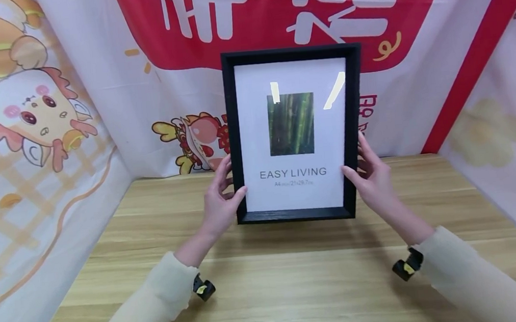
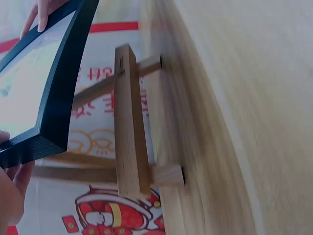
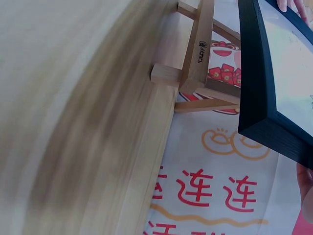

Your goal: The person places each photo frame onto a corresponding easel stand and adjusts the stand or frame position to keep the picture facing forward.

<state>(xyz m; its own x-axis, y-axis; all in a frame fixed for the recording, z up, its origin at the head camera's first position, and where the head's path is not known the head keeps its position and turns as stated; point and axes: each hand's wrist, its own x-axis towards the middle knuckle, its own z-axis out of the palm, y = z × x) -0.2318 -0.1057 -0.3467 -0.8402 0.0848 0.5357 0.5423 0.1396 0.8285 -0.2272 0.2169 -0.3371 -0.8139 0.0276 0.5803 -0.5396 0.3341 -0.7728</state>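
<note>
A black picture frame [image 1: 305, 214] with a white "EASY LIVING" insert and a small green bamboo picture is held upright in the head view. My left hand [image 1: 219, 197] grips its left side, thumb on the front edge and fingers behind. On the opposite side my right hand [image 1: 372, 179] grips it the same way. Both wrist views reveal a small wooden easel [image 2: 128, 122] standing on the table behind the frame. The frame's lower edge is raised above the easel's front ledge [image 3: 198, 49], apart from it. In the head view the frame hides the easel.
The wood-grain table [image 1: 296, 285] reaches back to a printed cloth backdrop [image 1: 178, 96] with red and white lettering. Printed cloth walls [image 1: 82, 207] stand at the left and right. A small black camera is strapped at each wrist.
</note>
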